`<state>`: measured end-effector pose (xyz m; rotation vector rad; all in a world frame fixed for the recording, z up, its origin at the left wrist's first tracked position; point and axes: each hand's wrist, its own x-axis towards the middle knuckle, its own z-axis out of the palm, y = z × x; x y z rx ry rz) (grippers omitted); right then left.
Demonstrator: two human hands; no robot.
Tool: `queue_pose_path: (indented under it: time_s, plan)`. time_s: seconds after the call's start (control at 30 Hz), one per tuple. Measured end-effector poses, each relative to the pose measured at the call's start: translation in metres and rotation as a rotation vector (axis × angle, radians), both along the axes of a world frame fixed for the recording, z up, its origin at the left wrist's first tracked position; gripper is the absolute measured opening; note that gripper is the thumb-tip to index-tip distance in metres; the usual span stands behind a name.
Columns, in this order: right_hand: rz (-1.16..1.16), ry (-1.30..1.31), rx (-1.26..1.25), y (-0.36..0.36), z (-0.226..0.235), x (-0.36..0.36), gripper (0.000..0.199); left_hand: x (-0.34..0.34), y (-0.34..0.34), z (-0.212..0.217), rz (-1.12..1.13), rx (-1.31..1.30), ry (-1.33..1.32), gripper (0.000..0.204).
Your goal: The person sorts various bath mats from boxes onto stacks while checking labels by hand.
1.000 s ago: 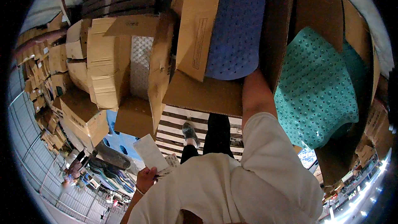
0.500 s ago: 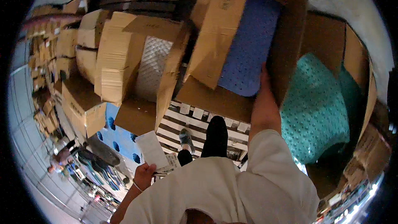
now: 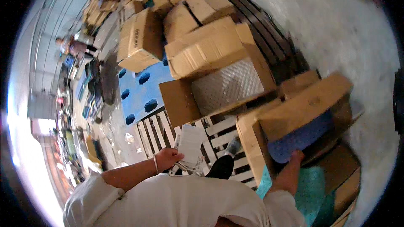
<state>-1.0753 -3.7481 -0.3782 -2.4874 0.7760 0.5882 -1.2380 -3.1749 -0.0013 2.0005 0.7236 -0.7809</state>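
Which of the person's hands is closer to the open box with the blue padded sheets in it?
The right. The right hand reaches up into the open cardboard box, touching the blue sheets. The left hand is off to the left, holding a white paper over the white pallet.

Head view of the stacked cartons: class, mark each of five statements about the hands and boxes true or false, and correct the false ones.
1. The left hand holds a white sheet of paper. True.
2. The right hand reaches into an open carton holding blue padded material. True.
3. The blue material lies on the floor. False: it sits inside the carton.
4. A white slatted pallet lies below the cartons. True.
5. The open box beside it holds teal material. False: its fill is a pale quilted sheet; the teal material lies by the right arm.
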Motion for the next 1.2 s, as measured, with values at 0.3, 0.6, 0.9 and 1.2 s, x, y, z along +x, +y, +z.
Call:
queue_pose_path:
  time_s: [0.3, 0.6, 0.9, 1.2]
  plan:
    - [0.581, -0.485, -0.486, 0.018, 0.322, 0.167, 0.025, -0.09, 0.052, 0.009, 0.439, 0.038, -0.068, 0.035]
    - [1.255, -0.642, -0.805, 0.349, 0.612, 0.084, 0.014, -0.239, 0.134, -0.11, 0.677, -0.006, -0.369, 0.031]
    - [1.815, -0.446, -0.363, 0.638, 0.707, -0.162, 0.019, -0.444, 0.227, 0.003, 1.433, -0.001, -0.555, 0.024]
    - [2.291, -0.515, 0.008, 0.801, 0.671, -0.279, 0.018, -0.596, 0.208, 0.046, 1.626, 0.261, -0.821, 0.017]
